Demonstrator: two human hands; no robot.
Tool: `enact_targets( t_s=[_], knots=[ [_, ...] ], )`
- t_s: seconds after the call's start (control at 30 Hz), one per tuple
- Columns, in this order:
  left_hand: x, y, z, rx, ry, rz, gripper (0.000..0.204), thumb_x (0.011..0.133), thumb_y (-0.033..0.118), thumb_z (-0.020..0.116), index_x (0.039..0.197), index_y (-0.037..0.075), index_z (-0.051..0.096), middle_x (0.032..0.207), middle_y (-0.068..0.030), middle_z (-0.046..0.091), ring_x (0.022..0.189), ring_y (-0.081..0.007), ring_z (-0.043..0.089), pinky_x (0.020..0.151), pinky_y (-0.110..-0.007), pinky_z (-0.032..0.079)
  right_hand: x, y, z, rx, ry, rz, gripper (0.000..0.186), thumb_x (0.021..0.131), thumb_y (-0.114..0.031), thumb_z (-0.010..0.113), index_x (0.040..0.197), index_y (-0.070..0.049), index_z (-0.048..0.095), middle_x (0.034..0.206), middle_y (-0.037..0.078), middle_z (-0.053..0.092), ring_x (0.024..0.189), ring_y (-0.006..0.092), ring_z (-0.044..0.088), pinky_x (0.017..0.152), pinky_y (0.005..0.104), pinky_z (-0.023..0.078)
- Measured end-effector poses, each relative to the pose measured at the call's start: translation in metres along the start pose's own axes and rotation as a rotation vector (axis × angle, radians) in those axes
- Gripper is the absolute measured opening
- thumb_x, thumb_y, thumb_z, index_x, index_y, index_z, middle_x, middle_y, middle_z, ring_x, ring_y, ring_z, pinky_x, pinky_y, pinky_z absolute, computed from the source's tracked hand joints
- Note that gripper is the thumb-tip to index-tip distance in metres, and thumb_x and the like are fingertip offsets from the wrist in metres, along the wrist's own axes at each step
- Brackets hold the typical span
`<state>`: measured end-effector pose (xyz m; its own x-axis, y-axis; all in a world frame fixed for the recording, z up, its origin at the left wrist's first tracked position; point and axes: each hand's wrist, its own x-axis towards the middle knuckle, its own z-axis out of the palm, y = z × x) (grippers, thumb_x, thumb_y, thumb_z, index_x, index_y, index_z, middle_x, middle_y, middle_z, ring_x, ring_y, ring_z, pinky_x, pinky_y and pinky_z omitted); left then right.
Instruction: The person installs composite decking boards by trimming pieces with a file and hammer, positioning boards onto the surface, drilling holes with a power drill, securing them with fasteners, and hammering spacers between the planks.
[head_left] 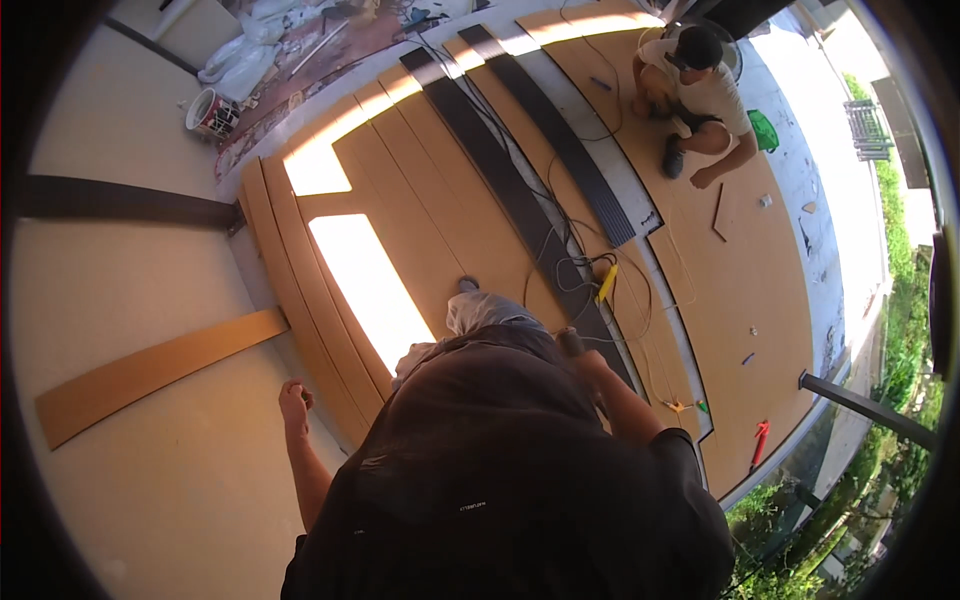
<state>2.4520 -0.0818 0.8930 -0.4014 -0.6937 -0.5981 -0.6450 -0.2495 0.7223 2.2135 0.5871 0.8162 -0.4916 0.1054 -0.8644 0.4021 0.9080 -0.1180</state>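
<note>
Nearer the dark strip (pixel 485 165) running forward-left, the right hand (pixel 591 362) grips a dark object (pixel 570 343); the half-curled left hand (pixel 295 396) hangs farther left, contents unclear.

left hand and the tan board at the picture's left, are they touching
Apart: the head view shows pale background between the left hand and the tan board.

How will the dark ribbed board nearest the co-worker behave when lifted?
The dark ribbed board looks long and narrow, so it may flex. Its ridges probably help grip. Its length could make the ends swing.
</note>
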Motion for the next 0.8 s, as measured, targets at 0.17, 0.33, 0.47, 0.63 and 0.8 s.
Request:
enact_targets(
  t_s=[0.17,0.33,0.47,0.63,0.8],
  knots=[
    [0.089,0.074,0.096,0.193,-0.307,-0.006,0.022,0.095,0.007,0.049,0.109,0.005,0.065,0.092,-0.0054,0.066,0.076,-0.0164,0.064,0.069,-0.032,0.054,0.016,-0.116,-0.038,0.305,-0.088,0.229,0.037,0.083,-0.028,0.074,0.095,0.007,0.072,0.089,0.020,0.074,0.081,0.0298,0.075,0.068,0.0417,0.058],
    [0.228,0.232,0.231,0.610,-0.718,0.340,0.026,0.097,0.012,0.049,0.105,0.000,0.070,0.096,-0.0105,0.070,0.085,-0.0172,0.067,0.077,-0.032,0.054,0.043,-0.161,-0.035,0.699,0.119,0.357,0.030,0.085,-0.023,0.073,0.079,0.005,0.067,0.070,0.013,0.065,0.055,0.0245,0.064,0.049,0.0409,0.049],
    [0.330,0.357,0.294,0.856,-0.912,0.610,0.029,0.095,0.016,0.050,0.109,0.001,0.072,0.105,-0.0156,0.073,0.099,-0.0261,0.071,0.089,-0.037,0.055,0.034,-0.271,-0.049,1.237,0.280,0.386,0.026,0.085,-0.020,0.069,0.084,0.006,0.066,0.068,0.011,0.062,0.052,0.0231,0.061,0.048,0.0385,0.048],
    [0.399,0.468,0.373,1.095,-1.237,0.562,0.034,0.092,0.024,0.056,0.113,0.001,0.071,0.111,-0.0202,0.073,0.106,-0.0332,0.070,0.094,-0.040,0.053,0.015,-0.394,-0.083,1.309,0.416,0.457,0.027,0.083,-0.022,0.068,0.084,0.005,0.065,0.062,0.012,0.062,0.051,0.0237,0.062,0.048,0.0377,0.049],
    [0.447,0.541,0.491,1.333,-1.327,0.611,0.033,0.087,0.027,0.059,0.106,0.003,0.070,0.094,-0.0225,0.071,0.095,-0.0385,0.069,0.085,-0.042,0.053,0.060,-0.475,-0.097,1.334,0.445,0.516,0.035,0.083,-0.024,0.069,0.078,0.010,0.066,0.061,0.015,0.064,0.052,0.0234,0.064,0.051,0.0367,0.051]
  ],
)
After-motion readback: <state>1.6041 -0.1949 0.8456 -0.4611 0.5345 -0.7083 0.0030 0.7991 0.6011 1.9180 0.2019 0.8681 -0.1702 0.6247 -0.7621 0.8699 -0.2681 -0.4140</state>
